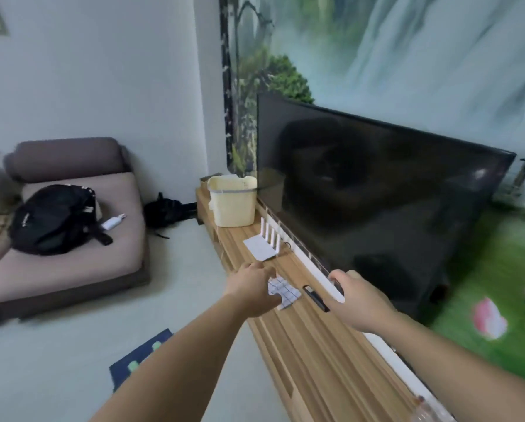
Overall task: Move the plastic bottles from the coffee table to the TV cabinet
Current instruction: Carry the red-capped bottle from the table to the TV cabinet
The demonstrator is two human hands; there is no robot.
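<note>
Both arms stretch toward centre frame over the TV cabinet (310,345), left hand (250,289) curled around a checkered paper (282,292), right hand (357,300) curled, its hold indiscernible.

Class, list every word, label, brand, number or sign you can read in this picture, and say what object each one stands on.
No text can be read.
Black backpack: a small pale mark on its side, too blurred to read.
Checked paper on the TV cabinet: grid lines only, no writing visible.
White router: no legible label.
TV: no brand mark visible.
</note>
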